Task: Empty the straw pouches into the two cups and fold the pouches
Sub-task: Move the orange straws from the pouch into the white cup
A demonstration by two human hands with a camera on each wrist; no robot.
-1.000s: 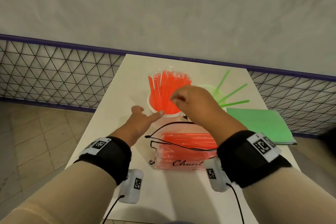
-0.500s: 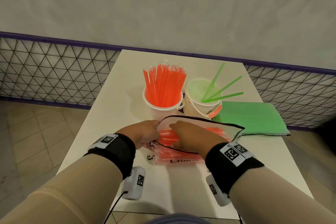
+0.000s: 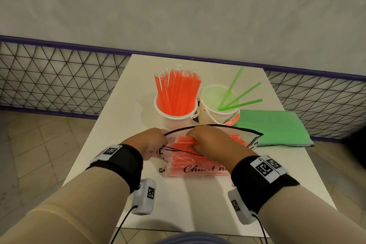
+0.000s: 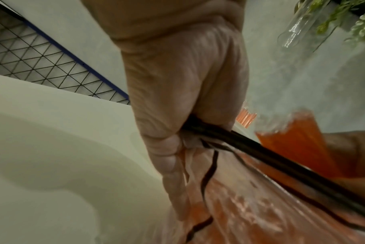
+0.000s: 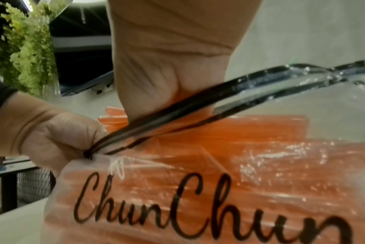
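A white table point(image 3: 178, 210) carries everything. Directly under the hands lies a clear pouch point(image 3: 198, 168) with black script lettering, packed with orange straws, resting flat on the tabletop. Just beyond the hands stand two white cups side by side — the cup of orange straws point(image 3: 174, 117) ahead of the left hand, the cup with a few green straws point(image 3: 215, 113) ahead of the right. Past the right hand, touching that second cup, lies a flat green pouch point(image 3: 275, 127).
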